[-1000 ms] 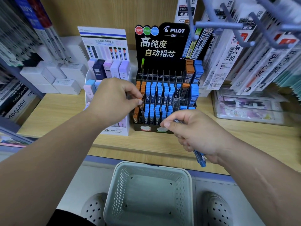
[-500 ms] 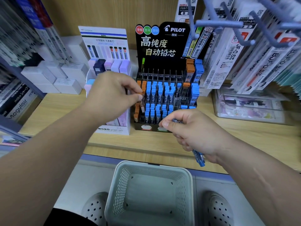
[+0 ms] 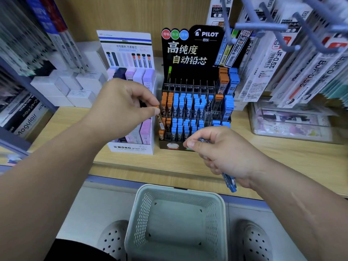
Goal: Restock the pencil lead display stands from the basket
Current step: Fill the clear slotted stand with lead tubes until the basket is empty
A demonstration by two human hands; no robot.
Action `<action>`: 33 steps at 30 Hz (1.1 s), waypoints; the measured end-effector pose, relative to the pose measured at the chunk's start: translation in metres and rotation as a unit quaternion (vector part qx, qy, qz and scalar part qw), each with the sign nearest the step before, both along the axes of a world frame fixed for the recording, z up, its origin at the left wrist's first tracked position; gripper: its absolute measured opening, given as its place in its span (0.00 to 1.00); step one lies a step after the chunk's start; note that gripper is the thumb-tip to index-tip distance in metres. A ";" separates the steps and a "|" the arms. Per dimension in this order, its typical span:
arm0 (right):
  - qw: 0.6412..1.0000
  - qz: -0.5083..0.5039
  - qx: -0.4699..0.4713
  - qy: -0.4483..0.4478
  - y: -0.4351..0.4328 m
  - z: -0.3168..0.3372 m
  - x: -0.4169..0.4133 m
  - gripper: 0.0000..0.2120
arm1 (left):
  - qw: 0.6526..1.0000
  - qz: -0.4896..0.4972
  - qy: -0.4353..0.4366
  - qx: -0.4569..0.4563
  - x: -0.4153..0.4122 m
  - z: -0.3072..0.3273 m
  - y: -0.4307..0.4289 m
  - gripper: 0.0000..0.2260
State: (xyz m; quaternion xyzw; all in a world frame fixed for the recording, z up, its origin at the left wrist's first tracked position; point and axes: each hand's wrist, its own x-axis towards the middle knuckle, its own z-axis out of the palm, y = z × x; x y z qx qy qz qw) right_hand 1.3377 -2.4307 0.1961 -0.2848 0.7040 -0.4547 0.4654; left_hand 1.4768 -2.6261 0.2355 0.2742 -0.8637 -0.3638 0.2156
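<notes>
Left hand: we are pinching an orange-capped lead tube between thumb and forefinger, holding it tilted at the left edge of the black Pilot stand.
Right hand: we are curling our fingers round a few blue lead tubes, their ends poking out under the palm.
Stand: sitting on the wooden shelf, orange tubes filling its left columns, blue ones the middle.
Neighbours: the white Mono stand is standing just beside it, partly hidden by our left hand; a clear box is lying to the right.
Overhead: grey hooks are crowding the upper right.
Basket: standing on the floor between our shoes.
</notes>
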 end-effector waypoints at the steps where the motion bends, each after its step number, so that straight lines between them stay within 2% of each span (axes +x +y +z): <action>1: 1.000 0.001 0.000 -0.002 0.000 0.000 0.000 0.06 | 1.000 -0.001 0.000 0.000 0.000 0.000 0.000 0.03; 12: 1.000 0.004 -0.002 0.000 -0.003 0.000 0.002 0.06 | 1.000 0.007 -0.004 -0.006 0.003 0.000 -0.001 0.03; 17: 1.000 0.003 0.000 0.000 -0.002 0.000 0.003 0.06 | 0.999 0.026 0.002 -0.038 0.000 -0.005 0.002 0.03; 22: 1.000 0.000 0.001 -0.002 -0.002 0.001 0.003 0.06 | 0.998 -0.001 -0.036 -0.044 0.000 -0.009 0.004 0.02; 33: 1.000 0.002 -0.002 0.003 -0.001 0.000 0.003 0.05 | 0.997 -0.018 -0.025 -0.069 -0.006 -0.022 0.013 0.03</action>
